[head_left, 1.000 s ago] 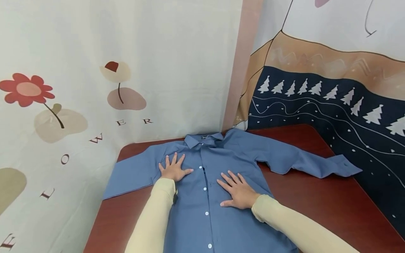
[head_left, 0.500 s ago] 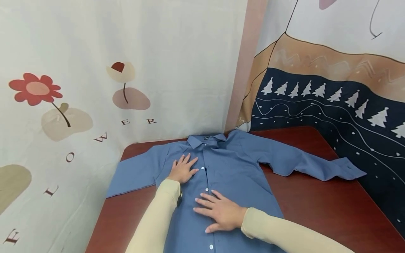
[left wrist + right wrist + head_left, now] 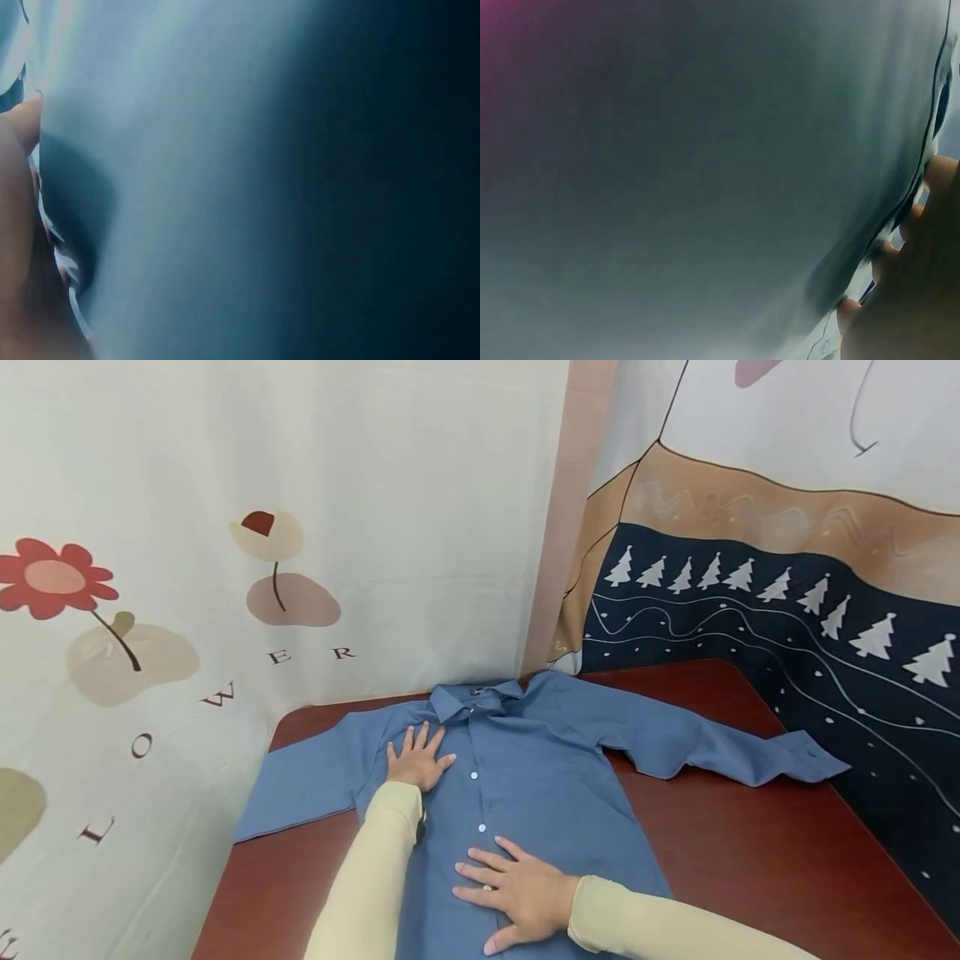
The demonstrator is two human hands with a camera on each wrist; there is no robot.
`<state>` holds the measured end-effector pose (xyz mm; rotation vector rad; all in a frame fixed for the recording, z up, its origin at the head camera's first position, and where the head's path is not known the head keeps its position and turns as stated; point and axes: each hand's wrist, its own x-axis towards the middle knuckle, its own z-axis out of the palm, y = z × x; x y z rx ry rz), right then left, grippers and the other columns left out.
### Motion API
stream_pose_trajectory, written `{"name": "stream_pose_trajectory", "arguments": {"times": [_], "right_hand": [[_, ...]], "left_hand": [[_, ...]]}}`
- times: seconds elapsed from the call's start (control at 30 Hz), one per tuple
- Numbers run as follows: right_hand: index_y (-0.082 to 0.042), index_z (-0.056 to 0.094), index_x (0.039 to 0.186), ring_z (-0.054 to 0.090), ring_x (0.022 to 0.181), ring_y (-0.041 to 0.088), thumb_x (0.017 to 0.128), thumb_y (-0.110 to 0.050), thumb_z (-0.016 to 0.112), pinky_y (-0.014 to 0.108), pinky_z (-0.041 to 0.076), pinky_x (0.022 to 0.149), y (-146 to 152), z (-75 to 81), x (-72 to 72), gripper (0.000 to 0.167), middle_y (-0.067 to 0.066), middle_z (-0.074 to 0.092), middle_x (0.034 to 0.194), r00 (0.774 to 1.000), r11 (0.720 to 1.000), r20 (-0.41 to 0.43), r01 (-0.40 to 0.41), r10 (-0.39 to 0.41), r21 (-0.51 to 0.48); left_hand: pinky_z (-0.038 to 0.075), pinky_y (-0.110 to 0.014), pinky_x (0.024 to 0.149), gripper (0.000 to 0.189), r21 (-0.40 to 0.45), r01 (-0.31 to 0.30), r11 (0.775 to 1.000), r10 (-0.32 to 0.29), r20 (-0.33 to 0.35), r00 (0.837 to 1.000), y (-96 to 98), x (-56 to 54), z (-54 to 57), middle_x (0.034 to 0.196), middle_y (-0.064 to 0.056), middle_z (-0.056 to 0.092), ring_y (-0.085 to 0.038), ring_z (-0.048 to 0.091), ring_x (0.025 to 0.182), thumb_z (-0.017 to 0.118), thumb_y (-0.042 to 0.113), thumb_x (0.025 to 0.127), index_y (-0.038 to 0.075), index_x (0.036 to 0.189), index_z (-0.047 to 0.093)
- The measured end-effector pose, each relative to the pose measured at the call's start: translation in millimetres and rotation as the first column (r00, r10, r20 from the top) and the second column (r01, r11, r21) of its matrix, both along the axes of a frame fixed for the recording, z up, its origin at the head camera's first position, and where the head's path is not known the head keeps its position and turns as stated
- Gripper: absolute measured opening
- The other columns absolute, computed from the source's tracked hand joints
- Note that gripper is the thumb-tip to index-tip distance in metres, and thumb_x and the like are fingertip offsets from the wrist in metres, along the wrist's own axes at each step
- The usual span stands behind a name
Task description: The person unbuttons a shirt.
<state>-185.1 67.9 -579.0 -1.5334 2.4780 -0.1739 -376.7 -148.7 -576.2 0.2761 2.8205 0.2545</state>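
Observation:
A blue button-up shirt (image 3: pixel 555 785) lies front side up, its collar (image 3: pixel 476 700) at the far edge of the table. Flat on its left chest, below the collar, rests my left hand (image 3: pixel 418 764) with fingers spread. My right hand (image 3: pixel 525 893) lies lower down across the button placket, palm down and fingers spread, pointing left. White buttons (image 3: pixel 482 828) show between the two hands; others are covered by the right hand. In both wrist views, blurred shirt cloth (image 3: pixel 187 187) fills most of the picture, with part of each hand at the edge.
The reddish-brown table (image 3: pixel 735 835) shows on both sides of the shirt. One sleeve (image 3: pixel 300 785) reaches left; the other sleeve (image 3: pixel 675 735) stretches right, its cuff at the table's right edge. A pale curtain (image 3: pixel 420 527) and a dark tree-patterned cloth (image 3: pixel 750 610) hang behind.
My right hand has slid down and left over the shirt, from its right chest onto the placket. The left hand has stayed on the left chest, shifting slightly. The shirt keeps its layout.

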Motion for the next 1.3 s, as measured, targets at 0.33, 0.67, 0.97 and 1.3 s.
{"name": "stream_pose_trajectory", "arguments": {"times": [0.33, 0.67, 0.97, 1.3], "right_hand": [[-0.032, 0.020, 0.156, 0.010, 0.147, 0.020, 0.097, -0.064, 0.030, 0.050, 0.016, 0.115, -3, 2.1, -0.2, 0.068, -0.005, 0.016, 0.161, 0.998, 0.998, 0.056, -0.011, 0.014, -0.056], [-0.021, 0.033, 0.153, 0.014, 0.145, 0.036, 0.093, -0.061, 0.049, 0.062, 0.012, 0.111, 69, 10.7, -66.1, 0.074, 0.008, 0.024, 0.159, 0.857, 0.857, -0.032, 0.514, -0.515, -0.039], [-0.025, 0.023, 0.156, 0.003, 0.147, 0.033, 0.091, -0.068, 0.045, 0.067, 0.002, 0.108, 103, 4.5, -64.2, 0.081, 0.004, 0.013, 0.162, 0.758, 0.760, 0.059, 0.647, -0.650, 0.059], [-0.017, 0.036, 0.152, 0.025, 0.141, 0.039, 0.095, -0.062, 0.046, 0.064, 0.018, 0.108, 100, 10.5, -76.0, 0.073, 0.015, 0.033, 0.153, 0.740, 0.742, -0.063, 0.663, -0.669, -0.097]], "left_hand": [[0.018, -0.065, 0.108, 0.066, -0.005, -0.037, 0.999, 0.037, -0.081, 0.996, 7.3, 0.3, 10.6, 0.155, -0.019, 0.028, -0.043, 0.023, 0.140, 0.055, 0.046, 0.096, 0.015, 0.151, 0.036], [0.003, -0.076, 0.102, 0.084, 0.064, 0.016, 0.998, -0.017, 0.019, 1.000, 5.9, 9.8, 7.0, 0.161, -0.011, 0.012, -0.044, 0.001, 0.145, 0.061, 0.062, 0.086, 0.027, 0.155, 0.028], [-0.001, -0.078, 0.100, 0.094, 0.068, -0.005, 0.998, 0.003, 0.034, 0.999, -11.8, 11.5, 7.4, 0.163, -0.008, 0.007, -0.043, -0.007, 0.145, 0.059, 0.071, 0.081, 0.027, 0.156, 0.023], [0.000, -0.075, 0.103, 0.087, 0.082, -0.018, 0.996, 0.021, -0.040, 0.999, -25.8, 17.6, 4.9, 0.160, -0.015, 0.014, -0.045, 0.002, 0.144, 0.056, 0.067, 0.086, 0.021, 0.155, 0.029]]}}
